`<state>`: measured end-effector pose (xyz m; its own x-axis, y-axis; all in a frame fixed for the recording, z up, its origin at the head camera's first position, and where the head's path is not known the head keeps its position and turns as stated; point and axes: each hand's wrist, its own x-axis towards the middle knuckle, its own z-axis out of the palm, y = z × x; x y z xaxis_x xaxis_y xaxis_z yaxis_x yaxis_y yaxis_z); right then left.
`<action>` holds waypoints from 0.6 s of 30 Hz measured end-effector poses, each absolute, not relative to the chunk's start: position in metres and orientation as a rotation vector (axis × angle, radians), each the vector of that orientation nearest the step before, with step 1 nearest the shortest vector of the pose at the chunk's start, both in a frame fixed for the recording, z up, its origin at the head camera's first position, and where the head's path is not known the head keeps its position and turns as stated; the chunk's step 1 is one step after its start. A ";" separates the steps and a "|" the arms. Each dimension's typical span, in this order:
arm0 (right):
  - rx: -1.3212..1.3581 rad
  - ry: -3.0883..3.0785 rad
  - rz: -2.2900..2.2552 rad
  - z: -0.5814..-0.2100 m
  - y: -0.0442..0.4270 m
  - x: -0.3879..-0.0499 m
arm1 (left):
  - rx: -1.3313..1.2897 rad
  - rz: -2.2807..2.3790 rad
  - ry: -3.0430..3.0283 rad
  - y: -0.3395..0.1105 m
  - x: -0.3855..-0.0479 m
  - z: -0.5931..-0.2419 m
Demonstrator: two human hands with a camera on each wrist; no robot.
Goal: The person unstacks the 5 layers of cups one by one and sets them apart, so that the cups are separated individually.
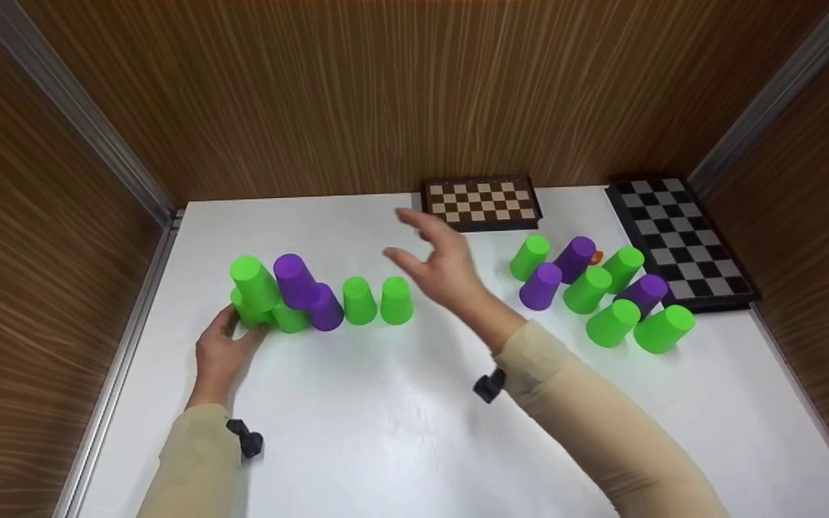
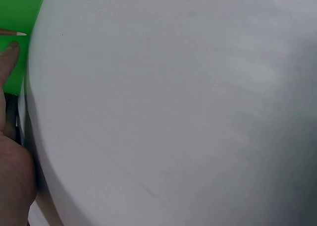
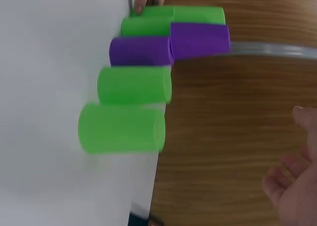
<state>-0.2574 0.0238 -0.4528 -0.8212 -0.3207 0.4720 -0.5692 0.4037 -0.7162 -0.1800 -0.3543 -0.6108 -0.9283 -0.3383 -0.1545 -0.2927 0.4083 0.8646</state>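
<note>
In the head view, a row of upside-down cups stands on the left. My left hand [image 1: 220, 356] holds the leftmost green cup [image 1: 243, 311] low down, thumb on its near side; the fingers behind it are partly hidden. A second green cup [image 1: 255, 286] and a purple cup [image 1: 295, 280] sit on top of the row, above another green cup [image 1: 290, 319] and a lower purple cup [image 1: 326, 309]. Two single green cups [image 1: 360, 302] continue the row to the right. Above the table, right of the row, my right hand [image 1: 450, 270] hangs with fingers and thumb spread, holding nothing.
On the right stands a loose group of several green cups [image 1: 587, 291] and purple cups [image 1: 541, 286], with a small orange piece [image 1: 596, 257] behind them. A brown chessboard [image 1: 483, 203] lies at the back, a black-and-grey board [image 1: 684, 241] at the right edge. Wooden walls enclose the table.
</note>
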 end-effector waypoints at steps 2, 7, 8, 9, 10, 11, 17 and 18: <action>0.806 -2.438 1.404 -0.454 0.005 -0.257 | 0.576 -1.576 -2.604 -0.354 -0.180 -0.611; 0.817 -2.536 1.503 -0.457 -0.037 -0.253 | 0.559 -1.566 -2.610 -0.355 -0.182 -0.610; 0.819 -2.557 1.518 -0.457 -0.045 -0.253 | 0.560 -1.558 -2.613 -0.356 -0.182 -0.610; 0.820 -2.574 1.532 -0.458 -0.053 -0.252 | 0.561 -1.551 -2.616 -0.356 -0.183 -0.610; 0.821 -2.585 1.544 -0.460 -0.060 -0.251 | 0.562 -1.545 -2.620 -0.357 -0.182 -0.610; 0.822 -2.598 1.550 -0.462 -0.067 -0.250 | 0.564 -1.538 -2.624 -0.357 -0.182 -0.610; 0.822 -2.670 1.551 -0.475 -0.099 -0.247 | 0.570 -1.535 -2.630 -0.357 -0.182 -0.613; 0.819 -2.683 1.549 -0.477 -0.103 -0.247 | 0.570 -1.533 -2.631 -0.357 -0.182 -0.614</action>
<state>-0.2472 -0.1028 -0.4768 -0.8674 -0.4580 0.1945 -0.3974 0.4024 -0.8247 -0.1816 -0.3573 -0.6138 -0.9314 -0.3337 -0.1451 -0.2908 0.4427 0.8482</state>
